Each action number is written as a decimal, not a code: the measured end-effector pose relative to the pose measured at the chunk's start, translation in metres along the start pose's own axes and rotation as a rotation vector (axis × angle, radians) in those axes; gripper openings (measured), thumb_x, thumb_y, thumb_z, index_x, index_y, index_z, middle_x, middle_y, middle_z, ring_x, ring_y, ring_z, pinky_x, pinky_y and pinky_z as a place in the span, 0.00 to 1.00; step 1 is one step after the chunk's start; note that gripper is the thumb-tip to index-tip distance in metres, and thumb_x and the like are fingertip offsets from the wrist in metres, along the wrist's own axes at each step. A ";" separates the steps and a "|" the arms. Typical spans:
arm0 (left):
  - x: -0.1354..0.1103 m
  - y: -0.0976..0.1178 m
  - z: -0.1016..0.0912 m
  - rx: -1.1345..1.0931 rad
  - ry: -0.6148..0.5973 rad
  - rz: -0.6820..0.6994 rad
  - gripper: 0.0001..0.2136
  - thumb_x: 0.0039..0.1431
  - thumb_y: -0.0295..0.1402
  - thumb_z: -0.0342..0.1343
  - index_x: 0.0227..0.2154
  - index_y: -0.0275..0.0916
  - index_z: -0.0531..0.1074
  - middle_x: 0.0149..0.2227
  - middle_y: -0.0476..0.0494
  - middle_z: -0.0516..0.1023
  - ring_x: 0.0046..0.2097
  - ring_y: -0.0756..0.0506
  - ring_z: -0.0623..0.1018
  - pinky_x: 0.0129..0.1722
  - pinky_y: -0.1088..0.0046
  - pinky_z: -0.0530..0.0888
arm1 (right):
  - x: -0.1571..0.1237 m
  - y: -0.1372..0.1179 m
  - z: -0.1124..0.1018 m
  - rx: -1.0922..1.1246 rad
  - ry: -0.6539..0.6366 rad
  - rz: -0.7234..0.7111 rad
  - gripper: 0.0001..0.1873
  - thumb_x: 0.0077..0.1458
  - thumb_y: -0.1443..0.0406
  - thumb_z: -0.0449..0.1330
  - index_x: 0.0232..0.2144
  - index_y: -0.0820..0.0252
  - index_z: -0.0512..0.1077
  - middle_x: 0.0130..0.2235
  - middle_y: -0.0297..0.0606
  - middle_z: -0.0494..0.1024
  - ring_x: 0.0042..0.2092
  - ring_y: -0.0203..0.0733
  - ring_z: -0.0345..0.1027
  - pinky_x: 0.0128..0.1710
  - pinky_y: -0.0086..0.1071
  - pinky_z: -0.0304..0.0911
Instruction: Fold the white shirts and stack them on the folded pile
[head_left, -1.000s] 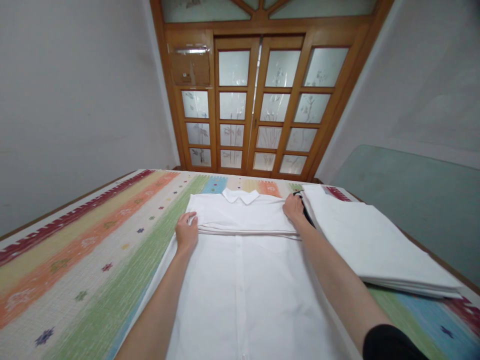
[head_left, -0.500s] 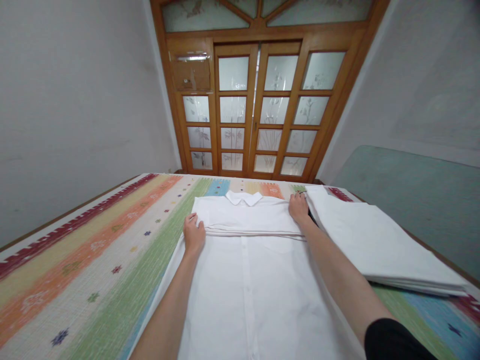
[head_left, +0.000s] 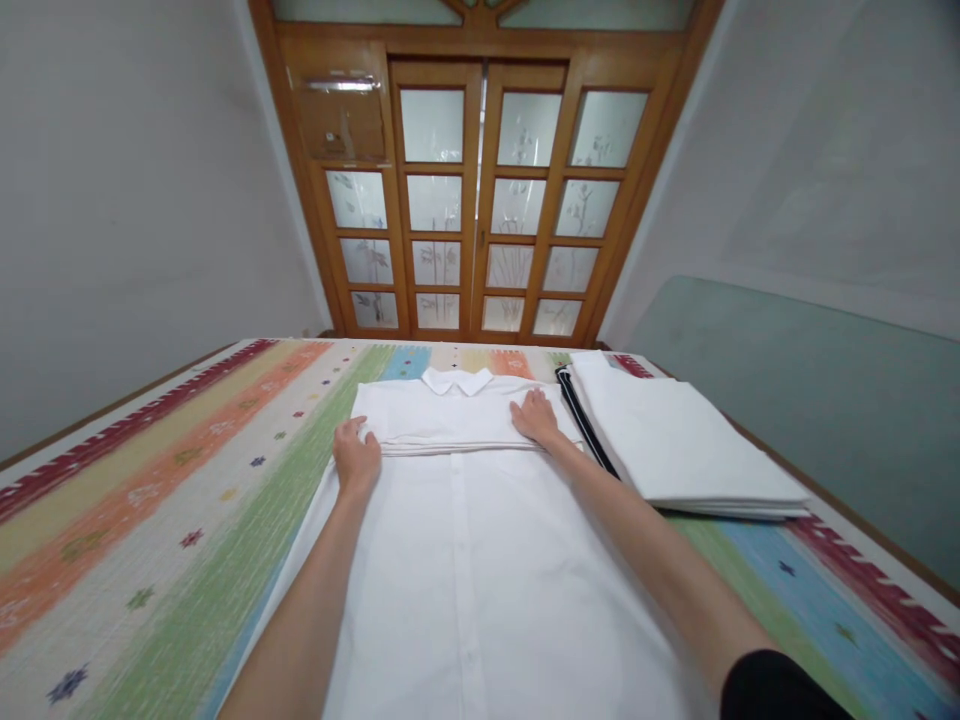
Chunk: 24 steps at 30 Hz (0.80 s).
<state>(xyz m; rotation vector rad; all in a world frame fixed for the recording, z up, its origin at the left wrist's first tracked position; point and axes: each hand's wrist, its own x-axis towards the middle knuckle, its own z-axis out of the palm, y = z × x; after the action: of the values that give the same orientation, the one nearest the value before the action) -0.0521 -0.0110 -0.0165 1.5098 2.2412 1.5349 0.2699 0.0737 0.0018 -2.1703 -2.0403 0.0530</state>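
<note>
A white collared shirt (head_left: 450, 415) lies folded into a flat band, with several layers showing along its near edge. Beneath and nearer to me spreads white cloth with a buttoned front (head_left: 457, 560). At the band's left edge rests my left hand (head_left: 356, 455), its thumb apart from its fingers and nothing visibly pinched. My right hand (head_left: 535, 415) lies flat on the right part of the band, fingers spread. Part of the cloth is hidden under my forearms.
To the right is a stack of folded white cloth (head_left: 675, 435), with a black, white-edged item (head_left: 585, 420) along its left side. A striped, colourful cover (head_left: 202, 480) lies under everything. A pale green board (head_left: 787, 360) stands at right; wooden glass-paned doors (head_left: 480, 200) are beyond.
My right hand has moved left from the band's right edge onto its top, uncovering the black item. My left hand stays at the left edge. The whole view has shifted slightly.
</note>
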 end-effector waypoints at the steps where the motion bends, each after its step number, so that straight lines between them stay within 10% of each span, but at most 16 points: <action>1: 0.000 0.000 -0.001 -0.001 -0.013 0.006 0.12 0.53 0.24 0.52 0.39 0.35 0.75 0.45 0.35 0.75 0.51 0.40 0.74 0.58 0.60 0.67 | -0.003 0.005 0.001 0.014 -0.005 0.030 0.37 0.67 0.57 0.40 0.65 0.86 0.48 0.68 0.63 0.49 0.69 0.55 0.41 0.66 0.40 0.39; 24: 0.003 0.000 -0.001 -0.205 0.187 -0.037 0.09 0.47 0.22 0.52 0.28 0.38 0.75 0.38 0.43 0.76 0.44 0.44 0.77 0.48 0.64 0.73 | 0.024 0.021 -0.005 0.173 0.213 0.235 0.22 0.60 0.72 0.45 0.52 0.78 0.68 0.55 0.64 0.68 0.57 0.56 0.64 0.56 0.40 0.57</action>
<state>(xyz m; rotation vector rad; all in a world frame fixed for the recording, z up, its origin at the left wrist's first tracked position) -0.0545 -0.0098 -0.0145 1.3126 2.1069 1.8980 0.2928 0.0957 0.0060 -2.1904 -1.6009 0.0241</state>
